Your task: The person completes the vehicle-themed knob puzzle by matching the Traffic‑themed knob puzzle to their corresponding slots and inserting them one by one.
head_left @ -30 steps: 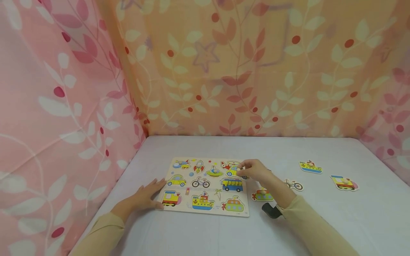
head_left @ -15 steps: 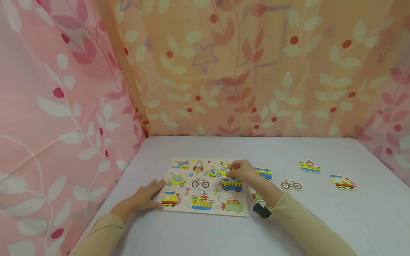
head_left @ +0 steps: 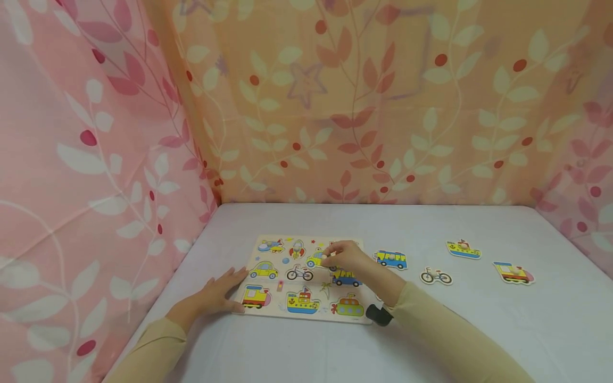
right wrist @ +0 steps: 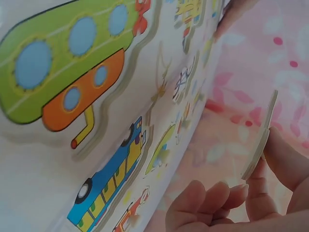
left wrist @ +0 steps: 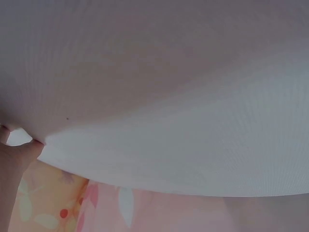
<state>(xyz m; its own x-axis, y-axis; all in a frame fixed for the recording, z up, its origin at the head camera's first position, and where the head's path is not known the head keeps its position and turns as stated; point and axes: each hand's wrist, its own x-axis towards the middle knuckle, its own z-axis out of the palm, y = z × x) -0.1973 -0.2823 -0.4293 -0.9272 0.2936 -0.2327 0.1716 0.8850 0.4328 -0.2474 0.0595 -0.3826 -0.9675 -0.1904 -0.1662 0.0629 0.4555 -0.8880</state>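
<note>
My right hand (head_left: 351,260) pinches a yellow car puzzle piece (head_left: 315,259) by its knob, just over the upper right part of the wooden puzzle board (head_left: 280,313). In the right wrist view the piece (right wrist: 260,140) appears edge-on between thumb and fingers. That hand and the car overlap the saucer and part of the helicopter area. With fingers spread, my left hand (head_left: 217,292) rests at the board's left edge, thumb near the lower left corner. A yellow car picture (head_left: 263,270) on the board lies close to those fingertips. The left wrist view catches only some fingers.
Right of the board lie loose knobbed pieces: a bus (head_left: 391,259), a bicycle (head_left: 436,275), a ship (head_left: 463,249) and a train (head_left: 514,273). A submarine piece is mostly hidden by my right forearm. Floral curtains (head_left: 354,133) stand behind and left of the white table (head_left: 287,351).
My right hand has carried the yellow car leftward across the board's upper part, uncovering the loose bus piece. The left hand stays in place.
</note>
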